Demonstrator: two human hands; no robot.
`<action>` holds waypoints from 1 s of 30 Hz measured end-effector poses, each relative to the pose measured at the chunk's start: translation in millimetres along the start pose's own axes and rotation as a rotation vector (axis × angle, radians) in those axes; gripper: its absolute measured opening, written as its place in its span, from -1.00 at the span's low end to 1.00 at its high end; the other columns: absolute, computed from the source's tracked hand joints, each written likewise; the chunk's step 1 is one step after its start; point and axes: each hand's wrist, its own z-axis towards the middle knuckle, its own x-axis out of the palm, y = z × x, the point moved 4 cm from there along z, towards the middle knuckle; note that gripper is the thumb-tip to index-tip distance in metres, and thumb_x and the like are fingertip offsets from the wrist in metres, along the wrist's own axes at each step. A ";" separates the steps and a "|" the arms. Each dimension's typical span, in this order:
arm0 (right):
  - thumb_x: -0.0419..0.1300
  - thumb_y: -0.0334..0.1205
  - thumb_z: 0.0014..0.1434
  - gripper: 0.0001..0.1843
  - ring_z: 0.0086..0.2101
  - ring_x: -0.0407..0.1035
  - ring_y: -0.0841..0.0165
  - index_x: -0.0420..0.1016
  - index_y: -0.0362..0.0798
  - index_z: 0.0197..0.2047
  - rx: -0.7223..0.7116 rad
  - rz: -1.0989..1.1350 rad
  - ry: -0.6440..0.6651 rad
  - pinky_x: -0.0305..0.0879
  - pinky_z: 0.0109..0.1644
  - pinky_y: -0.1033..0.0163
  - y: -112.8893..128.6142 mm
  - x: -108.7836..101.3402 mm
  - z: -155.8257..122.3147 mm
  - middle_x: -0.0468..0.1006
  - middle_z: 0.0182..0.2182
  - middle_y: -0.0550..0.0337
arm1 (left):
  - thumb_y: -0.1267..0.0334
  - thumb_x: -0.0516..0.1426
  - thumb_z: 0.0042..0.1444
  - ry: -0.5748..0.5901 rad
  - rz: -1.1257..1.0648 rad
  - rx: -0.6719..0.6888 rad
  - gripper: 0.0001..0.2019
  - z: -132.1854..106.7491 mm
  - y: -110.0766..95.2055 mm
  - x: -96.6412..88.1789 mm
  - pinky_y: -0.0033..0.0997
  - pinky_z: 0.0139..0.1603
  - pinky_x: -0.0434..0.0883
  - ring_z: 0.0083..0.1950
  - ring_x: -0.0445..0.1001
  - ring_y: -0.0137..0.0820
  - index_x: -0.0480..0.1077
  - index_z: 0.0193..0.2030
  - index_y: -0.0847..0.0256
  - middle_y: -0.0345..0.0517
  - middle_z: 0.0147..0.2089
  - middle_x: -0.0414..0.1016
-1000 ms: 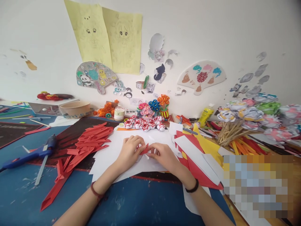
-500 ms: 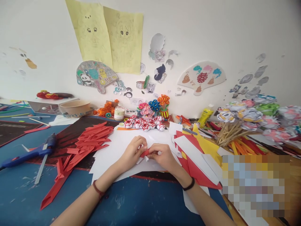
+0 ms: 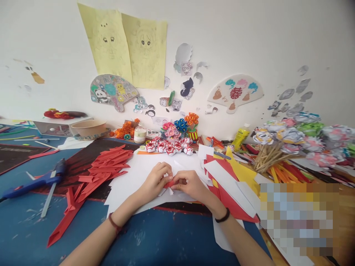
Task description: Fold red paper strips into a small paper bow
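A small red and white folded paper piece (image 3: 169,184) is pinched between my two hands, above the white paper sheets (image 3: 130,184). My left hand (image 3: 158,178) grips its left side with thumb and fingers. From the right, my right hand (image 3: 188,182) holds the other side between thumb and forefinger. Fingers hide much of the piece, and a white tip sticks out below. Just beyond the hands lies a cluster of red and white paper flowers (image 3: 169,147). To the left is a pile of folded red paper strips (image 3: 107,164).
A blue glue gun (image 3: 41,181) lies at the left. Red paper (image 3: 233,207) and white strips are at the right, near a bunch of paper flowers on sticks (image 3: 266,157). A yellow bottle (image 3: 241,136) and a round bowl (image 3: 88,127) stand by the wall.
Both hands stay over the white sheets with the paper piece between them; the fingers have shifted only slightly. The whole view has moved a little.
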 end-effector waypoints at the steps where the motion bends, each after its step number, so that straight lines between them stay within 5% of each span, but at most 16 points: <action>1: 0.35 -0.19 0.05 -0.88 -0.52 0.21 0.45 0.58 -0.07 -0.40 -0.009 -0.026 -0.013 0.15 -0.41 0.34 0.3 0.4 -0.4 0.48 -0.52 0.26 | 0.26 -0.02 0.29 0.001 0.034 -0.001 -0.82 0.3 -0.3 -0.4 -0.32 -0.06 0.26 -0.14 0.29 -0.35 0.32 -0.31 0.21 -0.11 -0.20 0.35; 7: 0.29 -0.29 0.10 -0.91 -0.54 0.20 0.45 0.51 -0.09 -0.42 -0.106 -0.294 -0.158 0.15 -0.39 0.32 2.3 -2.1 -2.4 0.45 -0.53 0.26 | 0.19 0.01 0.27 -0.144 0.449 0.003 -0.82 -4.3 -5.6 -7.7 -0.30 -0.13 0.24 -0.15 0.32 -0.31 0.36 -0.25 0.21 -0.06 -0.15 0.40; 13: 0.22 -0.31 0.15 -0.92 -0.51 0.26 0.42 0.48 -0.07 -0.39 -0.092 -0.396 -0.298 0.15 -0.39 0.32 2.1 -8.7 -3.9 0.47 -0.51 0.24 | 0.08 -0.05 0.30 0.077 0.730 0.112 -0.67 -12.6 -6.8 11.7 -0.44 -0.46 0.16 -0.47 0.38 -0.40 0.29 -0.39 0.23 -0.17 -0.50 0.41; 18: 0.22 -0.34 0.14 -0.94 -0.50 0.30 0.40 0.52 -0.07 -0.36 -0.051 -0.365 -0.289 0.19 -0.38 0.31 -2.5 -7.0 -3.3 0.50 -0.49 0.21 | 0.21 -0.10 0.33 0.167 0.750 0.048 -0.81 -11.4 -1.4 16.2 -0.48 -0.52 0.18 -0.42 0.49 -0.36 0.25 -0.15 0.24 -0.15 -0.36 0.50; 22: 0.22 -0.35 0.11 -0.92 -0.48 0.34 0.38 0.54 -0.08 -0.38 0.011 -0.259 -0.289 0.23 -0.38 0.31 -4.0 -6.8 -1.7 0.52 -0.47 0.18 | 0.37 -0.07 0.28 0.264 0.737 0.089 -0.91 -13.6 -0.7 18.3 -0.46 -0.53 0.23 -0.43 0.47 -0.36 0.23 -0.19 0.24 -0.16 -0.36 0.47; 30: 0.24 -0.35 -0.01 -0.95 -0.55 0.31 0.42 0.54 -0.12 -0.42 0.271 -0.124 -0.294 0.19 -0.49 0.35 -11.6 -11.0 -1.0 0.51 -0.51 0.19 | 0.38 -0.10 0.28 0.271 0.735 0.163 -0.86 -15.0 -2.4 19.2 -0.48 -0.48 0.30 -0.42 0.45 -0.39 0.26 -0.18 0.25 -0.16 -0.38 0.46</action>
